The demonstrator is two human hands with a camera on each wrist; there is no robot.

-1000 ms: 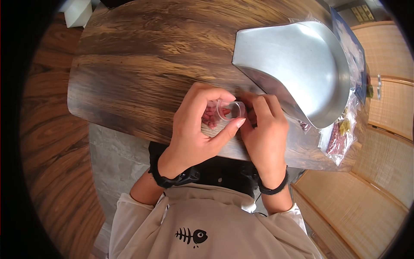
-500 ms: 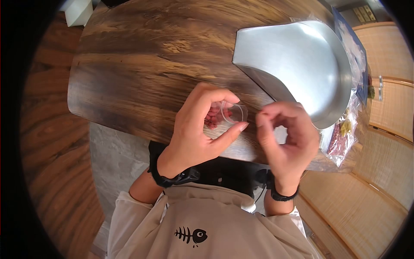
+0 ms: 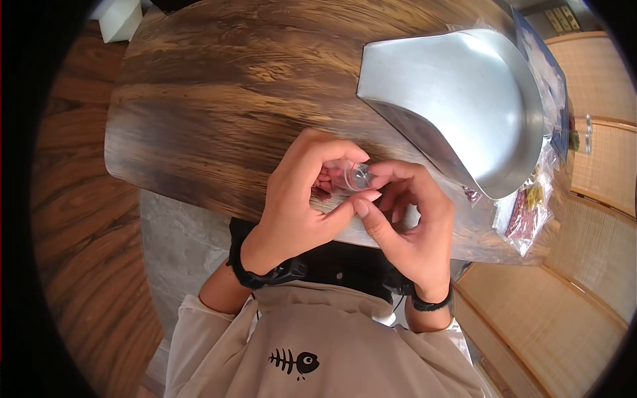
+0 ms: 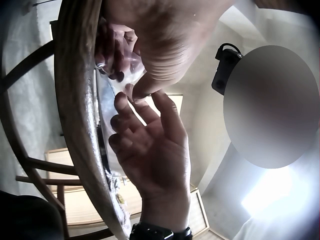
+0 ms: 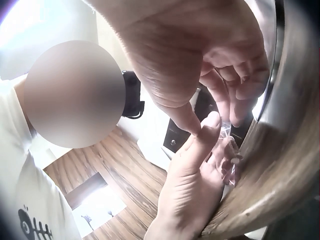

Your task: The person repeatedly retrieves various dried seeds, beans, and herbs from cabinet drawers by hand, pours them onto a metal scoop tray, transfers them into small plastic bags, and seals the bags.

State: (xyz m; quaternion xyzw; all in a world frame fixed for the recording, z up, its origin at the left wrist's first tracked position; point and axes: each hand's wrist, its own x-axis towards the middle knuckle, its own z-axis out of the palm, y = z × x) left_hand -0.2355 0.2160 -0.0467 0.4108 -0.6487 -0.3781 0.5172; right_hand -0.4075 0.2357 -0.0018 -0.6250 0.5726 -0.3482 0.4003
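My left hand [image 3: 288, 199] curves its thumb and index finger round a small clear plastic container [image 3: 352, 174], holding it near the round rim. Red-pink pieces [image 3: 324, 180] show through and behind it, beside the left palm. My right hand [image 3: 421, 222] is at the rim, its index fingertip right at the edge and its thumb tip beside the left thumb. In the left wrist view the right hand [image 4: 155, 150] has loosely bent, spread fingers. The right wrist view shows clear plastic [image 5: 227, 150] by the left fingers, and the rest of the container is mostly hidden.
A large metal scoop-shaped pan [image 3: 458, 99] stands just beyond my right hand on the wooden table [image 3: 219, 119]. Clear bags of dried pieces [image 3: 524, 215] lie along the right edge, near a blue sheet [image 3: 554, 93]. The table's front edge is close below my hands.
My right hand moved off to the right from the container, fingertips together, then came back to its rim with the fingers more spread. The left hand kept its place around the container.
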